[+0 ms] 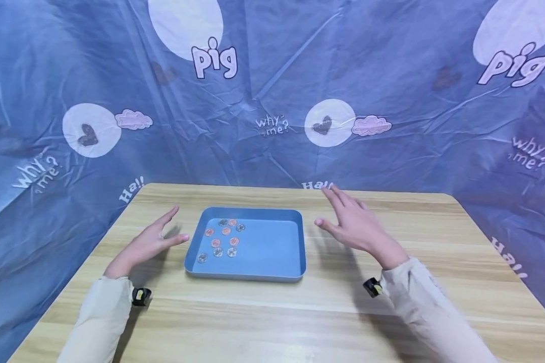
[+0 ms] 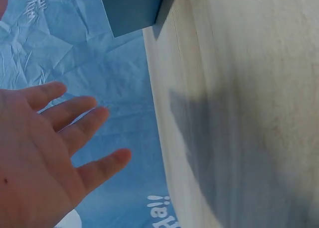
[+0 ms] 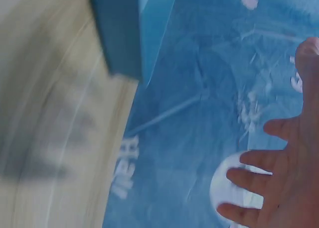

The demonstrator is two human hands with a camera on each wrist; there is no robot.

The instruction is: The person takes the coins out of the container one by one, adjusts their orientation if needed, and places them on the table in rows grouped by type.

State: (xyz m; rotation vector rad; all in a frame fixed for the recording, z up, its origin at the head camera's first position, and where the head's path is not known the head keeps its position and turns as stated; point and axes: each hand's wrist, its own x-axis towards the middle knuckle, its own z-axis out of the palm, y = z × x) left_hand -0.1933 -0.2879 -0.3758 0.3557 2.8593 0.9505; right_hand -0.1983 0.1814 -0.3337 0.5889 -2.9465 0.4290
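Nearest, on the near side of the blue tray (image 1: 272, 247), two pale sleeves (image 1: 101, 320) come in from either side, each with a small black device (image 1: 141, 296) by its cuff, presumably set there so that it looks along the hand. Between them and the tray lies bare wood-grain worktop (image 1: 254, 322), whose flat surface lets the tray sit level. Left of the tray, the left hand (image 1: 145, 245) hangs above the wood with straight, spread fingers that hold nothing, its thumb just beside the tray's left wall but apparently not touching. To the tray's right, the right hand (image 1: 356, 227) is also raised and spread, fingers relaxed and free of any object; both thumbs point inward, so the pair seems to frame the tray rather than carry it. Inside the tray, ten coins (image 1: 226, 231) lie flat in its left half, coppery ones mostly in the middle of the group and silvery ones toward its near and far ends; the raised walls probably serve to stop them rolling away. Their markings are too small to read. Beyond the tray hangs a creased blue cloth (image 1: 281, 80), likely put up as a backdrop.
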